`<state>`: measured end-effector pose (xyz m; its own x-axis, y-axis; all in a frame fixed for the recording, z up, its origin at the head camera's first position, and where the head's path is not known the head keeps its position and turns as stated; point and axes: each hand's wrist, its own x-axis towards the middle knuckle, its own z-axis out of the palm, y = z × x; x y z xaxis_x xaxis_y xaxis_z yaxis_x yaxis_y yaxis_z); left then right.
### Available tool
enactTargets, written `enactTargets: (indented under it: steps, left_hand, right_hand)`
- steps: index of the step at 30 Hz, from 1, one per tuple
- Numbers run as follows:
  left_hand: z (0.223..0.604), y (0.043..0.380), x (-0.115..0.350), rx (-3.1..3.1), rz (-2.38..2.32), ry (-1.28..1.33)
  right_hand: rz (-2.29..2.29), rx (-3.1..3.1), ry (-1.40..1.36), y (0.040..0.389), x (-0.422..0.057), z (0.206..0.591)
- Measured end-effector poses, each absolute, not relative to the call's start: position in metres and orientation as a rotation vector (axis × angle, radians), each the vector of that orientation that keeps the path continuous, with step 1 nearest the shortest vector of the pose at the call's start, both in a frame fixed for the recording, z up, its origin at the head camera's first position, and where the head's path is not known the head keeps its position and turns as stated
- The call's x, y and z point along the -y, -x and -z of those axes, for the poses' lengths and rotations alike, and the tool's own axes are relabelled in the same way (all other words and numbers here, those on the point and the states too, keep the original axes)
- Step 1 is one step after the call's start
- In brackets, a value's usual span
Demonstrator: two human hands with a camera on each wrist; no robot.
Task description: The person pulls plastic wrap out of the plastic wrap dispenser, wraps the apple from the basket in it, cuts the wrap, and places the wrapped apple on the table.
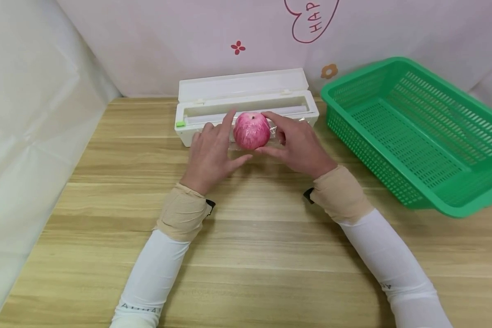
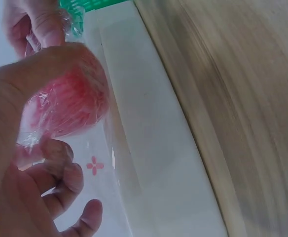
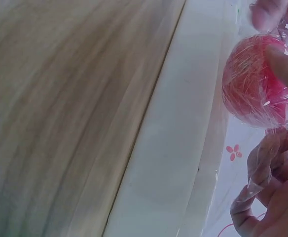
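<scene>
A pink-red apple (image 1: 252, 130) wrapped in clear cling film is held up between both hands, in front of a white cling film dispenser (image 1: 184, 135). My left hand (image 1: 209, 157) holds its left side; in the left wrist view the thumb lies across the film-covered apple (image 2: 80, 101), with the other fingers loosely bent below. My right hand (image 1: 301, 146) grips the right side, index finger near the top and thumb near the bottom. In the right wrist view, loose cling film (image 3: 260, 168) clings around the right fingers.
The dispenser's lid (image 1: 242, 86) stands open at the back, showing a white roll (image 1: 291, 110) inside. A green plastic basket (image 1: 365, 146) sits at the right on the wooden table (image 1: 246, 255). A white printed cloth (image 1: 180, 41) hangs behind.
</scene>
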<state>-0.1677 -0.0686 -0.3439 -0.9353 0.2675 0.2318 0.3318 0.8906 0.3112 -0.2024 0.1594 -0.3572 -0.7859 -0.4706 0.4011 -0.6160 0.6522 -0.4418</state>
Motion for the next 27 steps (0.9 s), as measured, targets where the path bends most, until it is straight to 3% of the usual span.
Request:
enactTargets:
  steps: [27]
  left_hand:
    - [0.347, 0.1721, 0.0687, 2.682, 0.479, 0.455]
  right_hand:
    - [-0.91, 2.61, -0.924, 0.206, -0.1635, 0.355]
